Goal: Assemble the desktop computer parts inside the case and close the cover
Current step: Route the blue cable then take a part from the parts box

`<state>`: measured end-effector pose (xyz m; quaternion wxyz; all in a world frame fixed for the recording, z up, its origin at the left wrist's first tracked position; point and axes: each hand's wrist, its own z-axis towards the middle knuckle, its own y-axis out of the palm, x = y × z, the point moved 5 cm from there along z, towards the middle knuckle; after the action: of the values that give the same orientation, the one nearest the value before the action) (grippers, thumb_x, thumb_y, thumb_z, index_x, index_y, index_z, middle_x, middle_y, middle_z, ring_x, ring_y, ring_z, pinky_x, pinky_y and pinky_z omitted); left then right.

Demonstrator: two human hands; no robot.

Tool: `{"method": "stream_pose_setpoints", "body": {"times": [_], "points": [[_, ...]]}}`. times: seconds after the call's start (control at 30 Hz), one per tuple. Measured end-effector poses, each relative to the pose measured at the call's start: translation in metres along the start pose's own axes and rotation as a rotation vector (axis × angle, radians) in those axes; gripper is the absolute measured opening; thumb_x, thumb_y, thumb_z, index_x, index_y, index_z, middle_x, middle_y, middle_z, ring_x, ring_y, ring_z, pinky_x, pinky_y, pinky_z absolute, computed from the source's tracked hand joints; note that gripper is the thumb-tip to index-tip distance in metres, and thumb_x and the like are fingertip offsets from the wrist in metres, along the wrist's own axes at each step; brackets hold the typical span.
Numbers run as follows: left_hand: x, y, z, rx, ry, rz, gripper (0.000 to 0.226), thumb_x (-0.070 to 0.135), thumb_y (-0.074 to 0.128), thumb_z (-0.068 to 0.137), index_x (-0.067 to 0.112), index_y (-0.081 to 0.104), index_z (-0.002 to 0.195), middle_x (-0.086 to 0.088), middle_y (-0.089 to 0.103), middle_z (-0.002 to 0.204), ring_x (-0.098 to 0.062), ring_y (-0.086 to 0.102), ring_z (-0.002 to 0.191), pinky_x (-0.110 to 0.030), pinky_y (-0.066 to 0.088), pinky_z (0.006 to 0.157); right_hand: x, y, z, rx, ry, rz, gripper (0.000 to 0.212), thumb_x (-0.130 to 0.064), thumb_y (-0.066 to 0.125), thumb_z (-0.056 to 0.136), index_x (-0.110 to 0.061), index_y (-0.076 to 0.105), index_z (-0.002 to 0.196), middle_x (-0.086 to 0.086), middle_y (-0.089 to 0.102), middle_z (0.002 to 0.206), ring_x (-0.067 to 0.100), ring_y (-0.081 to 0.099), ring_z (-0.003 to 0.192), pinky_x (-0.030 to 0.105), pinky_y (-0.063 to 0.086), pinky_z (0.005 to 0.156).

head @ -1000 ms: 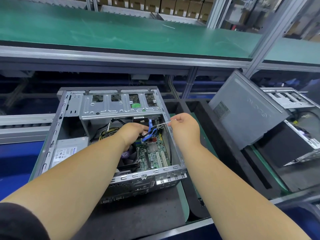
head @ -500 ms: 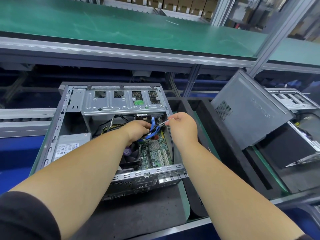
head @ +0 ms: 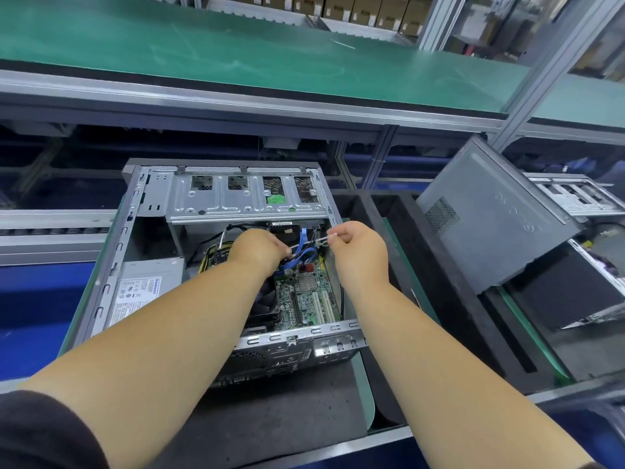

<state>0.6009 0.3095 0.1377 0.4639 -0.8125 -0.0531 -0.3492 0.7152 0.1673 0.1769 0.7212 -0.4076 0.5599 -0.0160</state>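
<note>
- Fingers of your left hand (head: pixel 257 253) curl round the blue cables (head: pixel 306 255) inside the open case (head: pixel 101 282) on the bench; pull too hard and a plug may unseat from the motherboard (head: pixel 304 296).
- Your right hand (head: pixel 358 248) pinches a thin white tie (head: pixel 318 239); it could slip free.
- Far right, the cover (head: pixel 490 225) leans, not yet fitted.

My bare silver sheet-metal computer case (head: pixel 216 201) holds a green circuit board (head: pixel 306 296) with white slots; flat blue ribbon cables (head: pixel 304 253) loop beside yellow-and-black wire bundles (head: pixel 211 262); the dark grey side panel (head: pixel 490 214) has a dotted vent patch; the green matted surface (head: pixel 236 52) is plain.
</note>
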Motion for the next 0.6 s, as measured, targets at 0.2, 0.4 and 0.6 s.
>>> {"method": "stream_pose_setpoints", "body": {"times": [0.2, 0.4, 0.6], "points": [[0.003, -0.012, -0.01, 0.195, 0.165, -0.038, 0.022, 0.031, 0.068, 0.086, 0.017, 0.07, 0.069, 0.005, 0.063, 0.069, -0.015, 0.055, 0.063, -0.021, 0.036, 0.053, -0.008, 0.004, 0.003, -0.006, -0.108, -0.212, 0.013, -0.022, 0.065, 0.094, -0.021, 0.075, 0.1, -0.003, 0.072, 0.097, 0.014, 0.062, 0.081, 0.026, 0.047, 0.073], [0.014, -0.007, -0.012, 0.112, 0.454, -0.241, 0.026, 0.011, 0.06, 0.084, 0.021, 0.053, 0.061, 0.011, 0.068, 0.092, -0.015, 0.061, 0.085, -0.029, 0.047, 0.073, -0.025, 0.007, 0.014, -0.053, -0.2, -0.467, 0.012, -0.026, 0.065, 0.093, -0.02, 0.074, 0.098, 0.002, 0.071, 0.099, 0.025, 0.065, 0.091, 0.037, 0.052, 0.082], [0.018, -0.003, -0.006, 0.043, 0.512, -0.297, 0.012, 0.025, 0.062, 0.092, 0.021, 0.059, 0.081, 0.006, 0.066, 0.079, -0.011, 0.058, 0.07, -0.028, 0.048, 0.062, -0.025, 0.015, 0.009, -0.066, -0.271, -0.473, 0.01, -0.027, 0.067, 0.092, -0.022, 0.073, 0.098, 0.0, 0.07, 0.103, 0.023, 0.064, 0.096, 0.041, 0.044, 0.094]]}}
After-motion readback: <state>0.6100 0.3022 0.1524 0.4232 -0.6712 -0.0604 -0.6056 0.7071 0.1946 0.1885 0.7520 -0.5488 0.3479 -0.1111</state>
